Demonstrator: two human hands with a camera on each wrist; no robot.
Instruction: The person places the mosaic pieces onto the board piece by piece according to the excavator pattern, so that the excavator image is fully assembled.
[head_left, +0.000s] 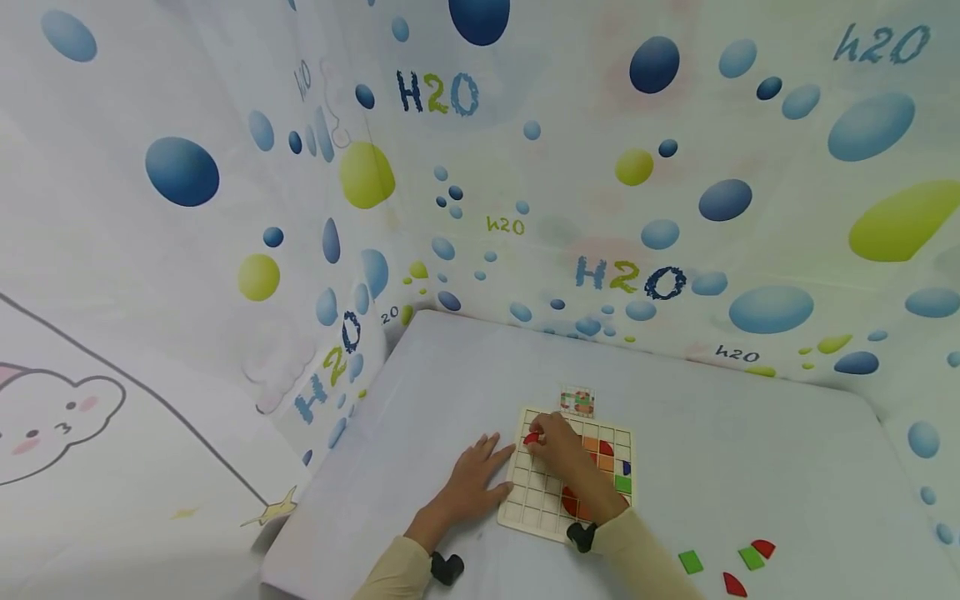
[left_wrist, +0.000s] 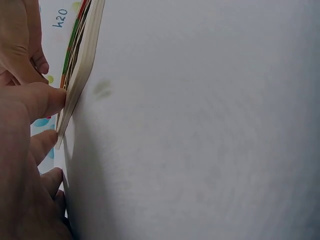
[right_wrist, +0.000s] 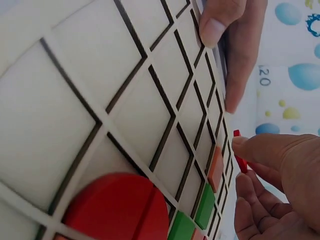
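A square wooden grid board lies on the table, with red, orange, green and blue pieces in several of its squares. My right hand reaches across it and pinches a red quarter-circle piece near the upper left squares. In the right wrist view, thumb and fingertips hold this red piece just above the grid. My left hand rests at the board's left side with fingers spread. The left wrist view has its thumb and a finger touching the board's edge. The right forearm hides part of the pieces.
Behind the board lies a small pattern card. To the right, on the white table, are a green square, another green square, a red quarter-circle touching it, and a second red one. Printed curtains surround the table.
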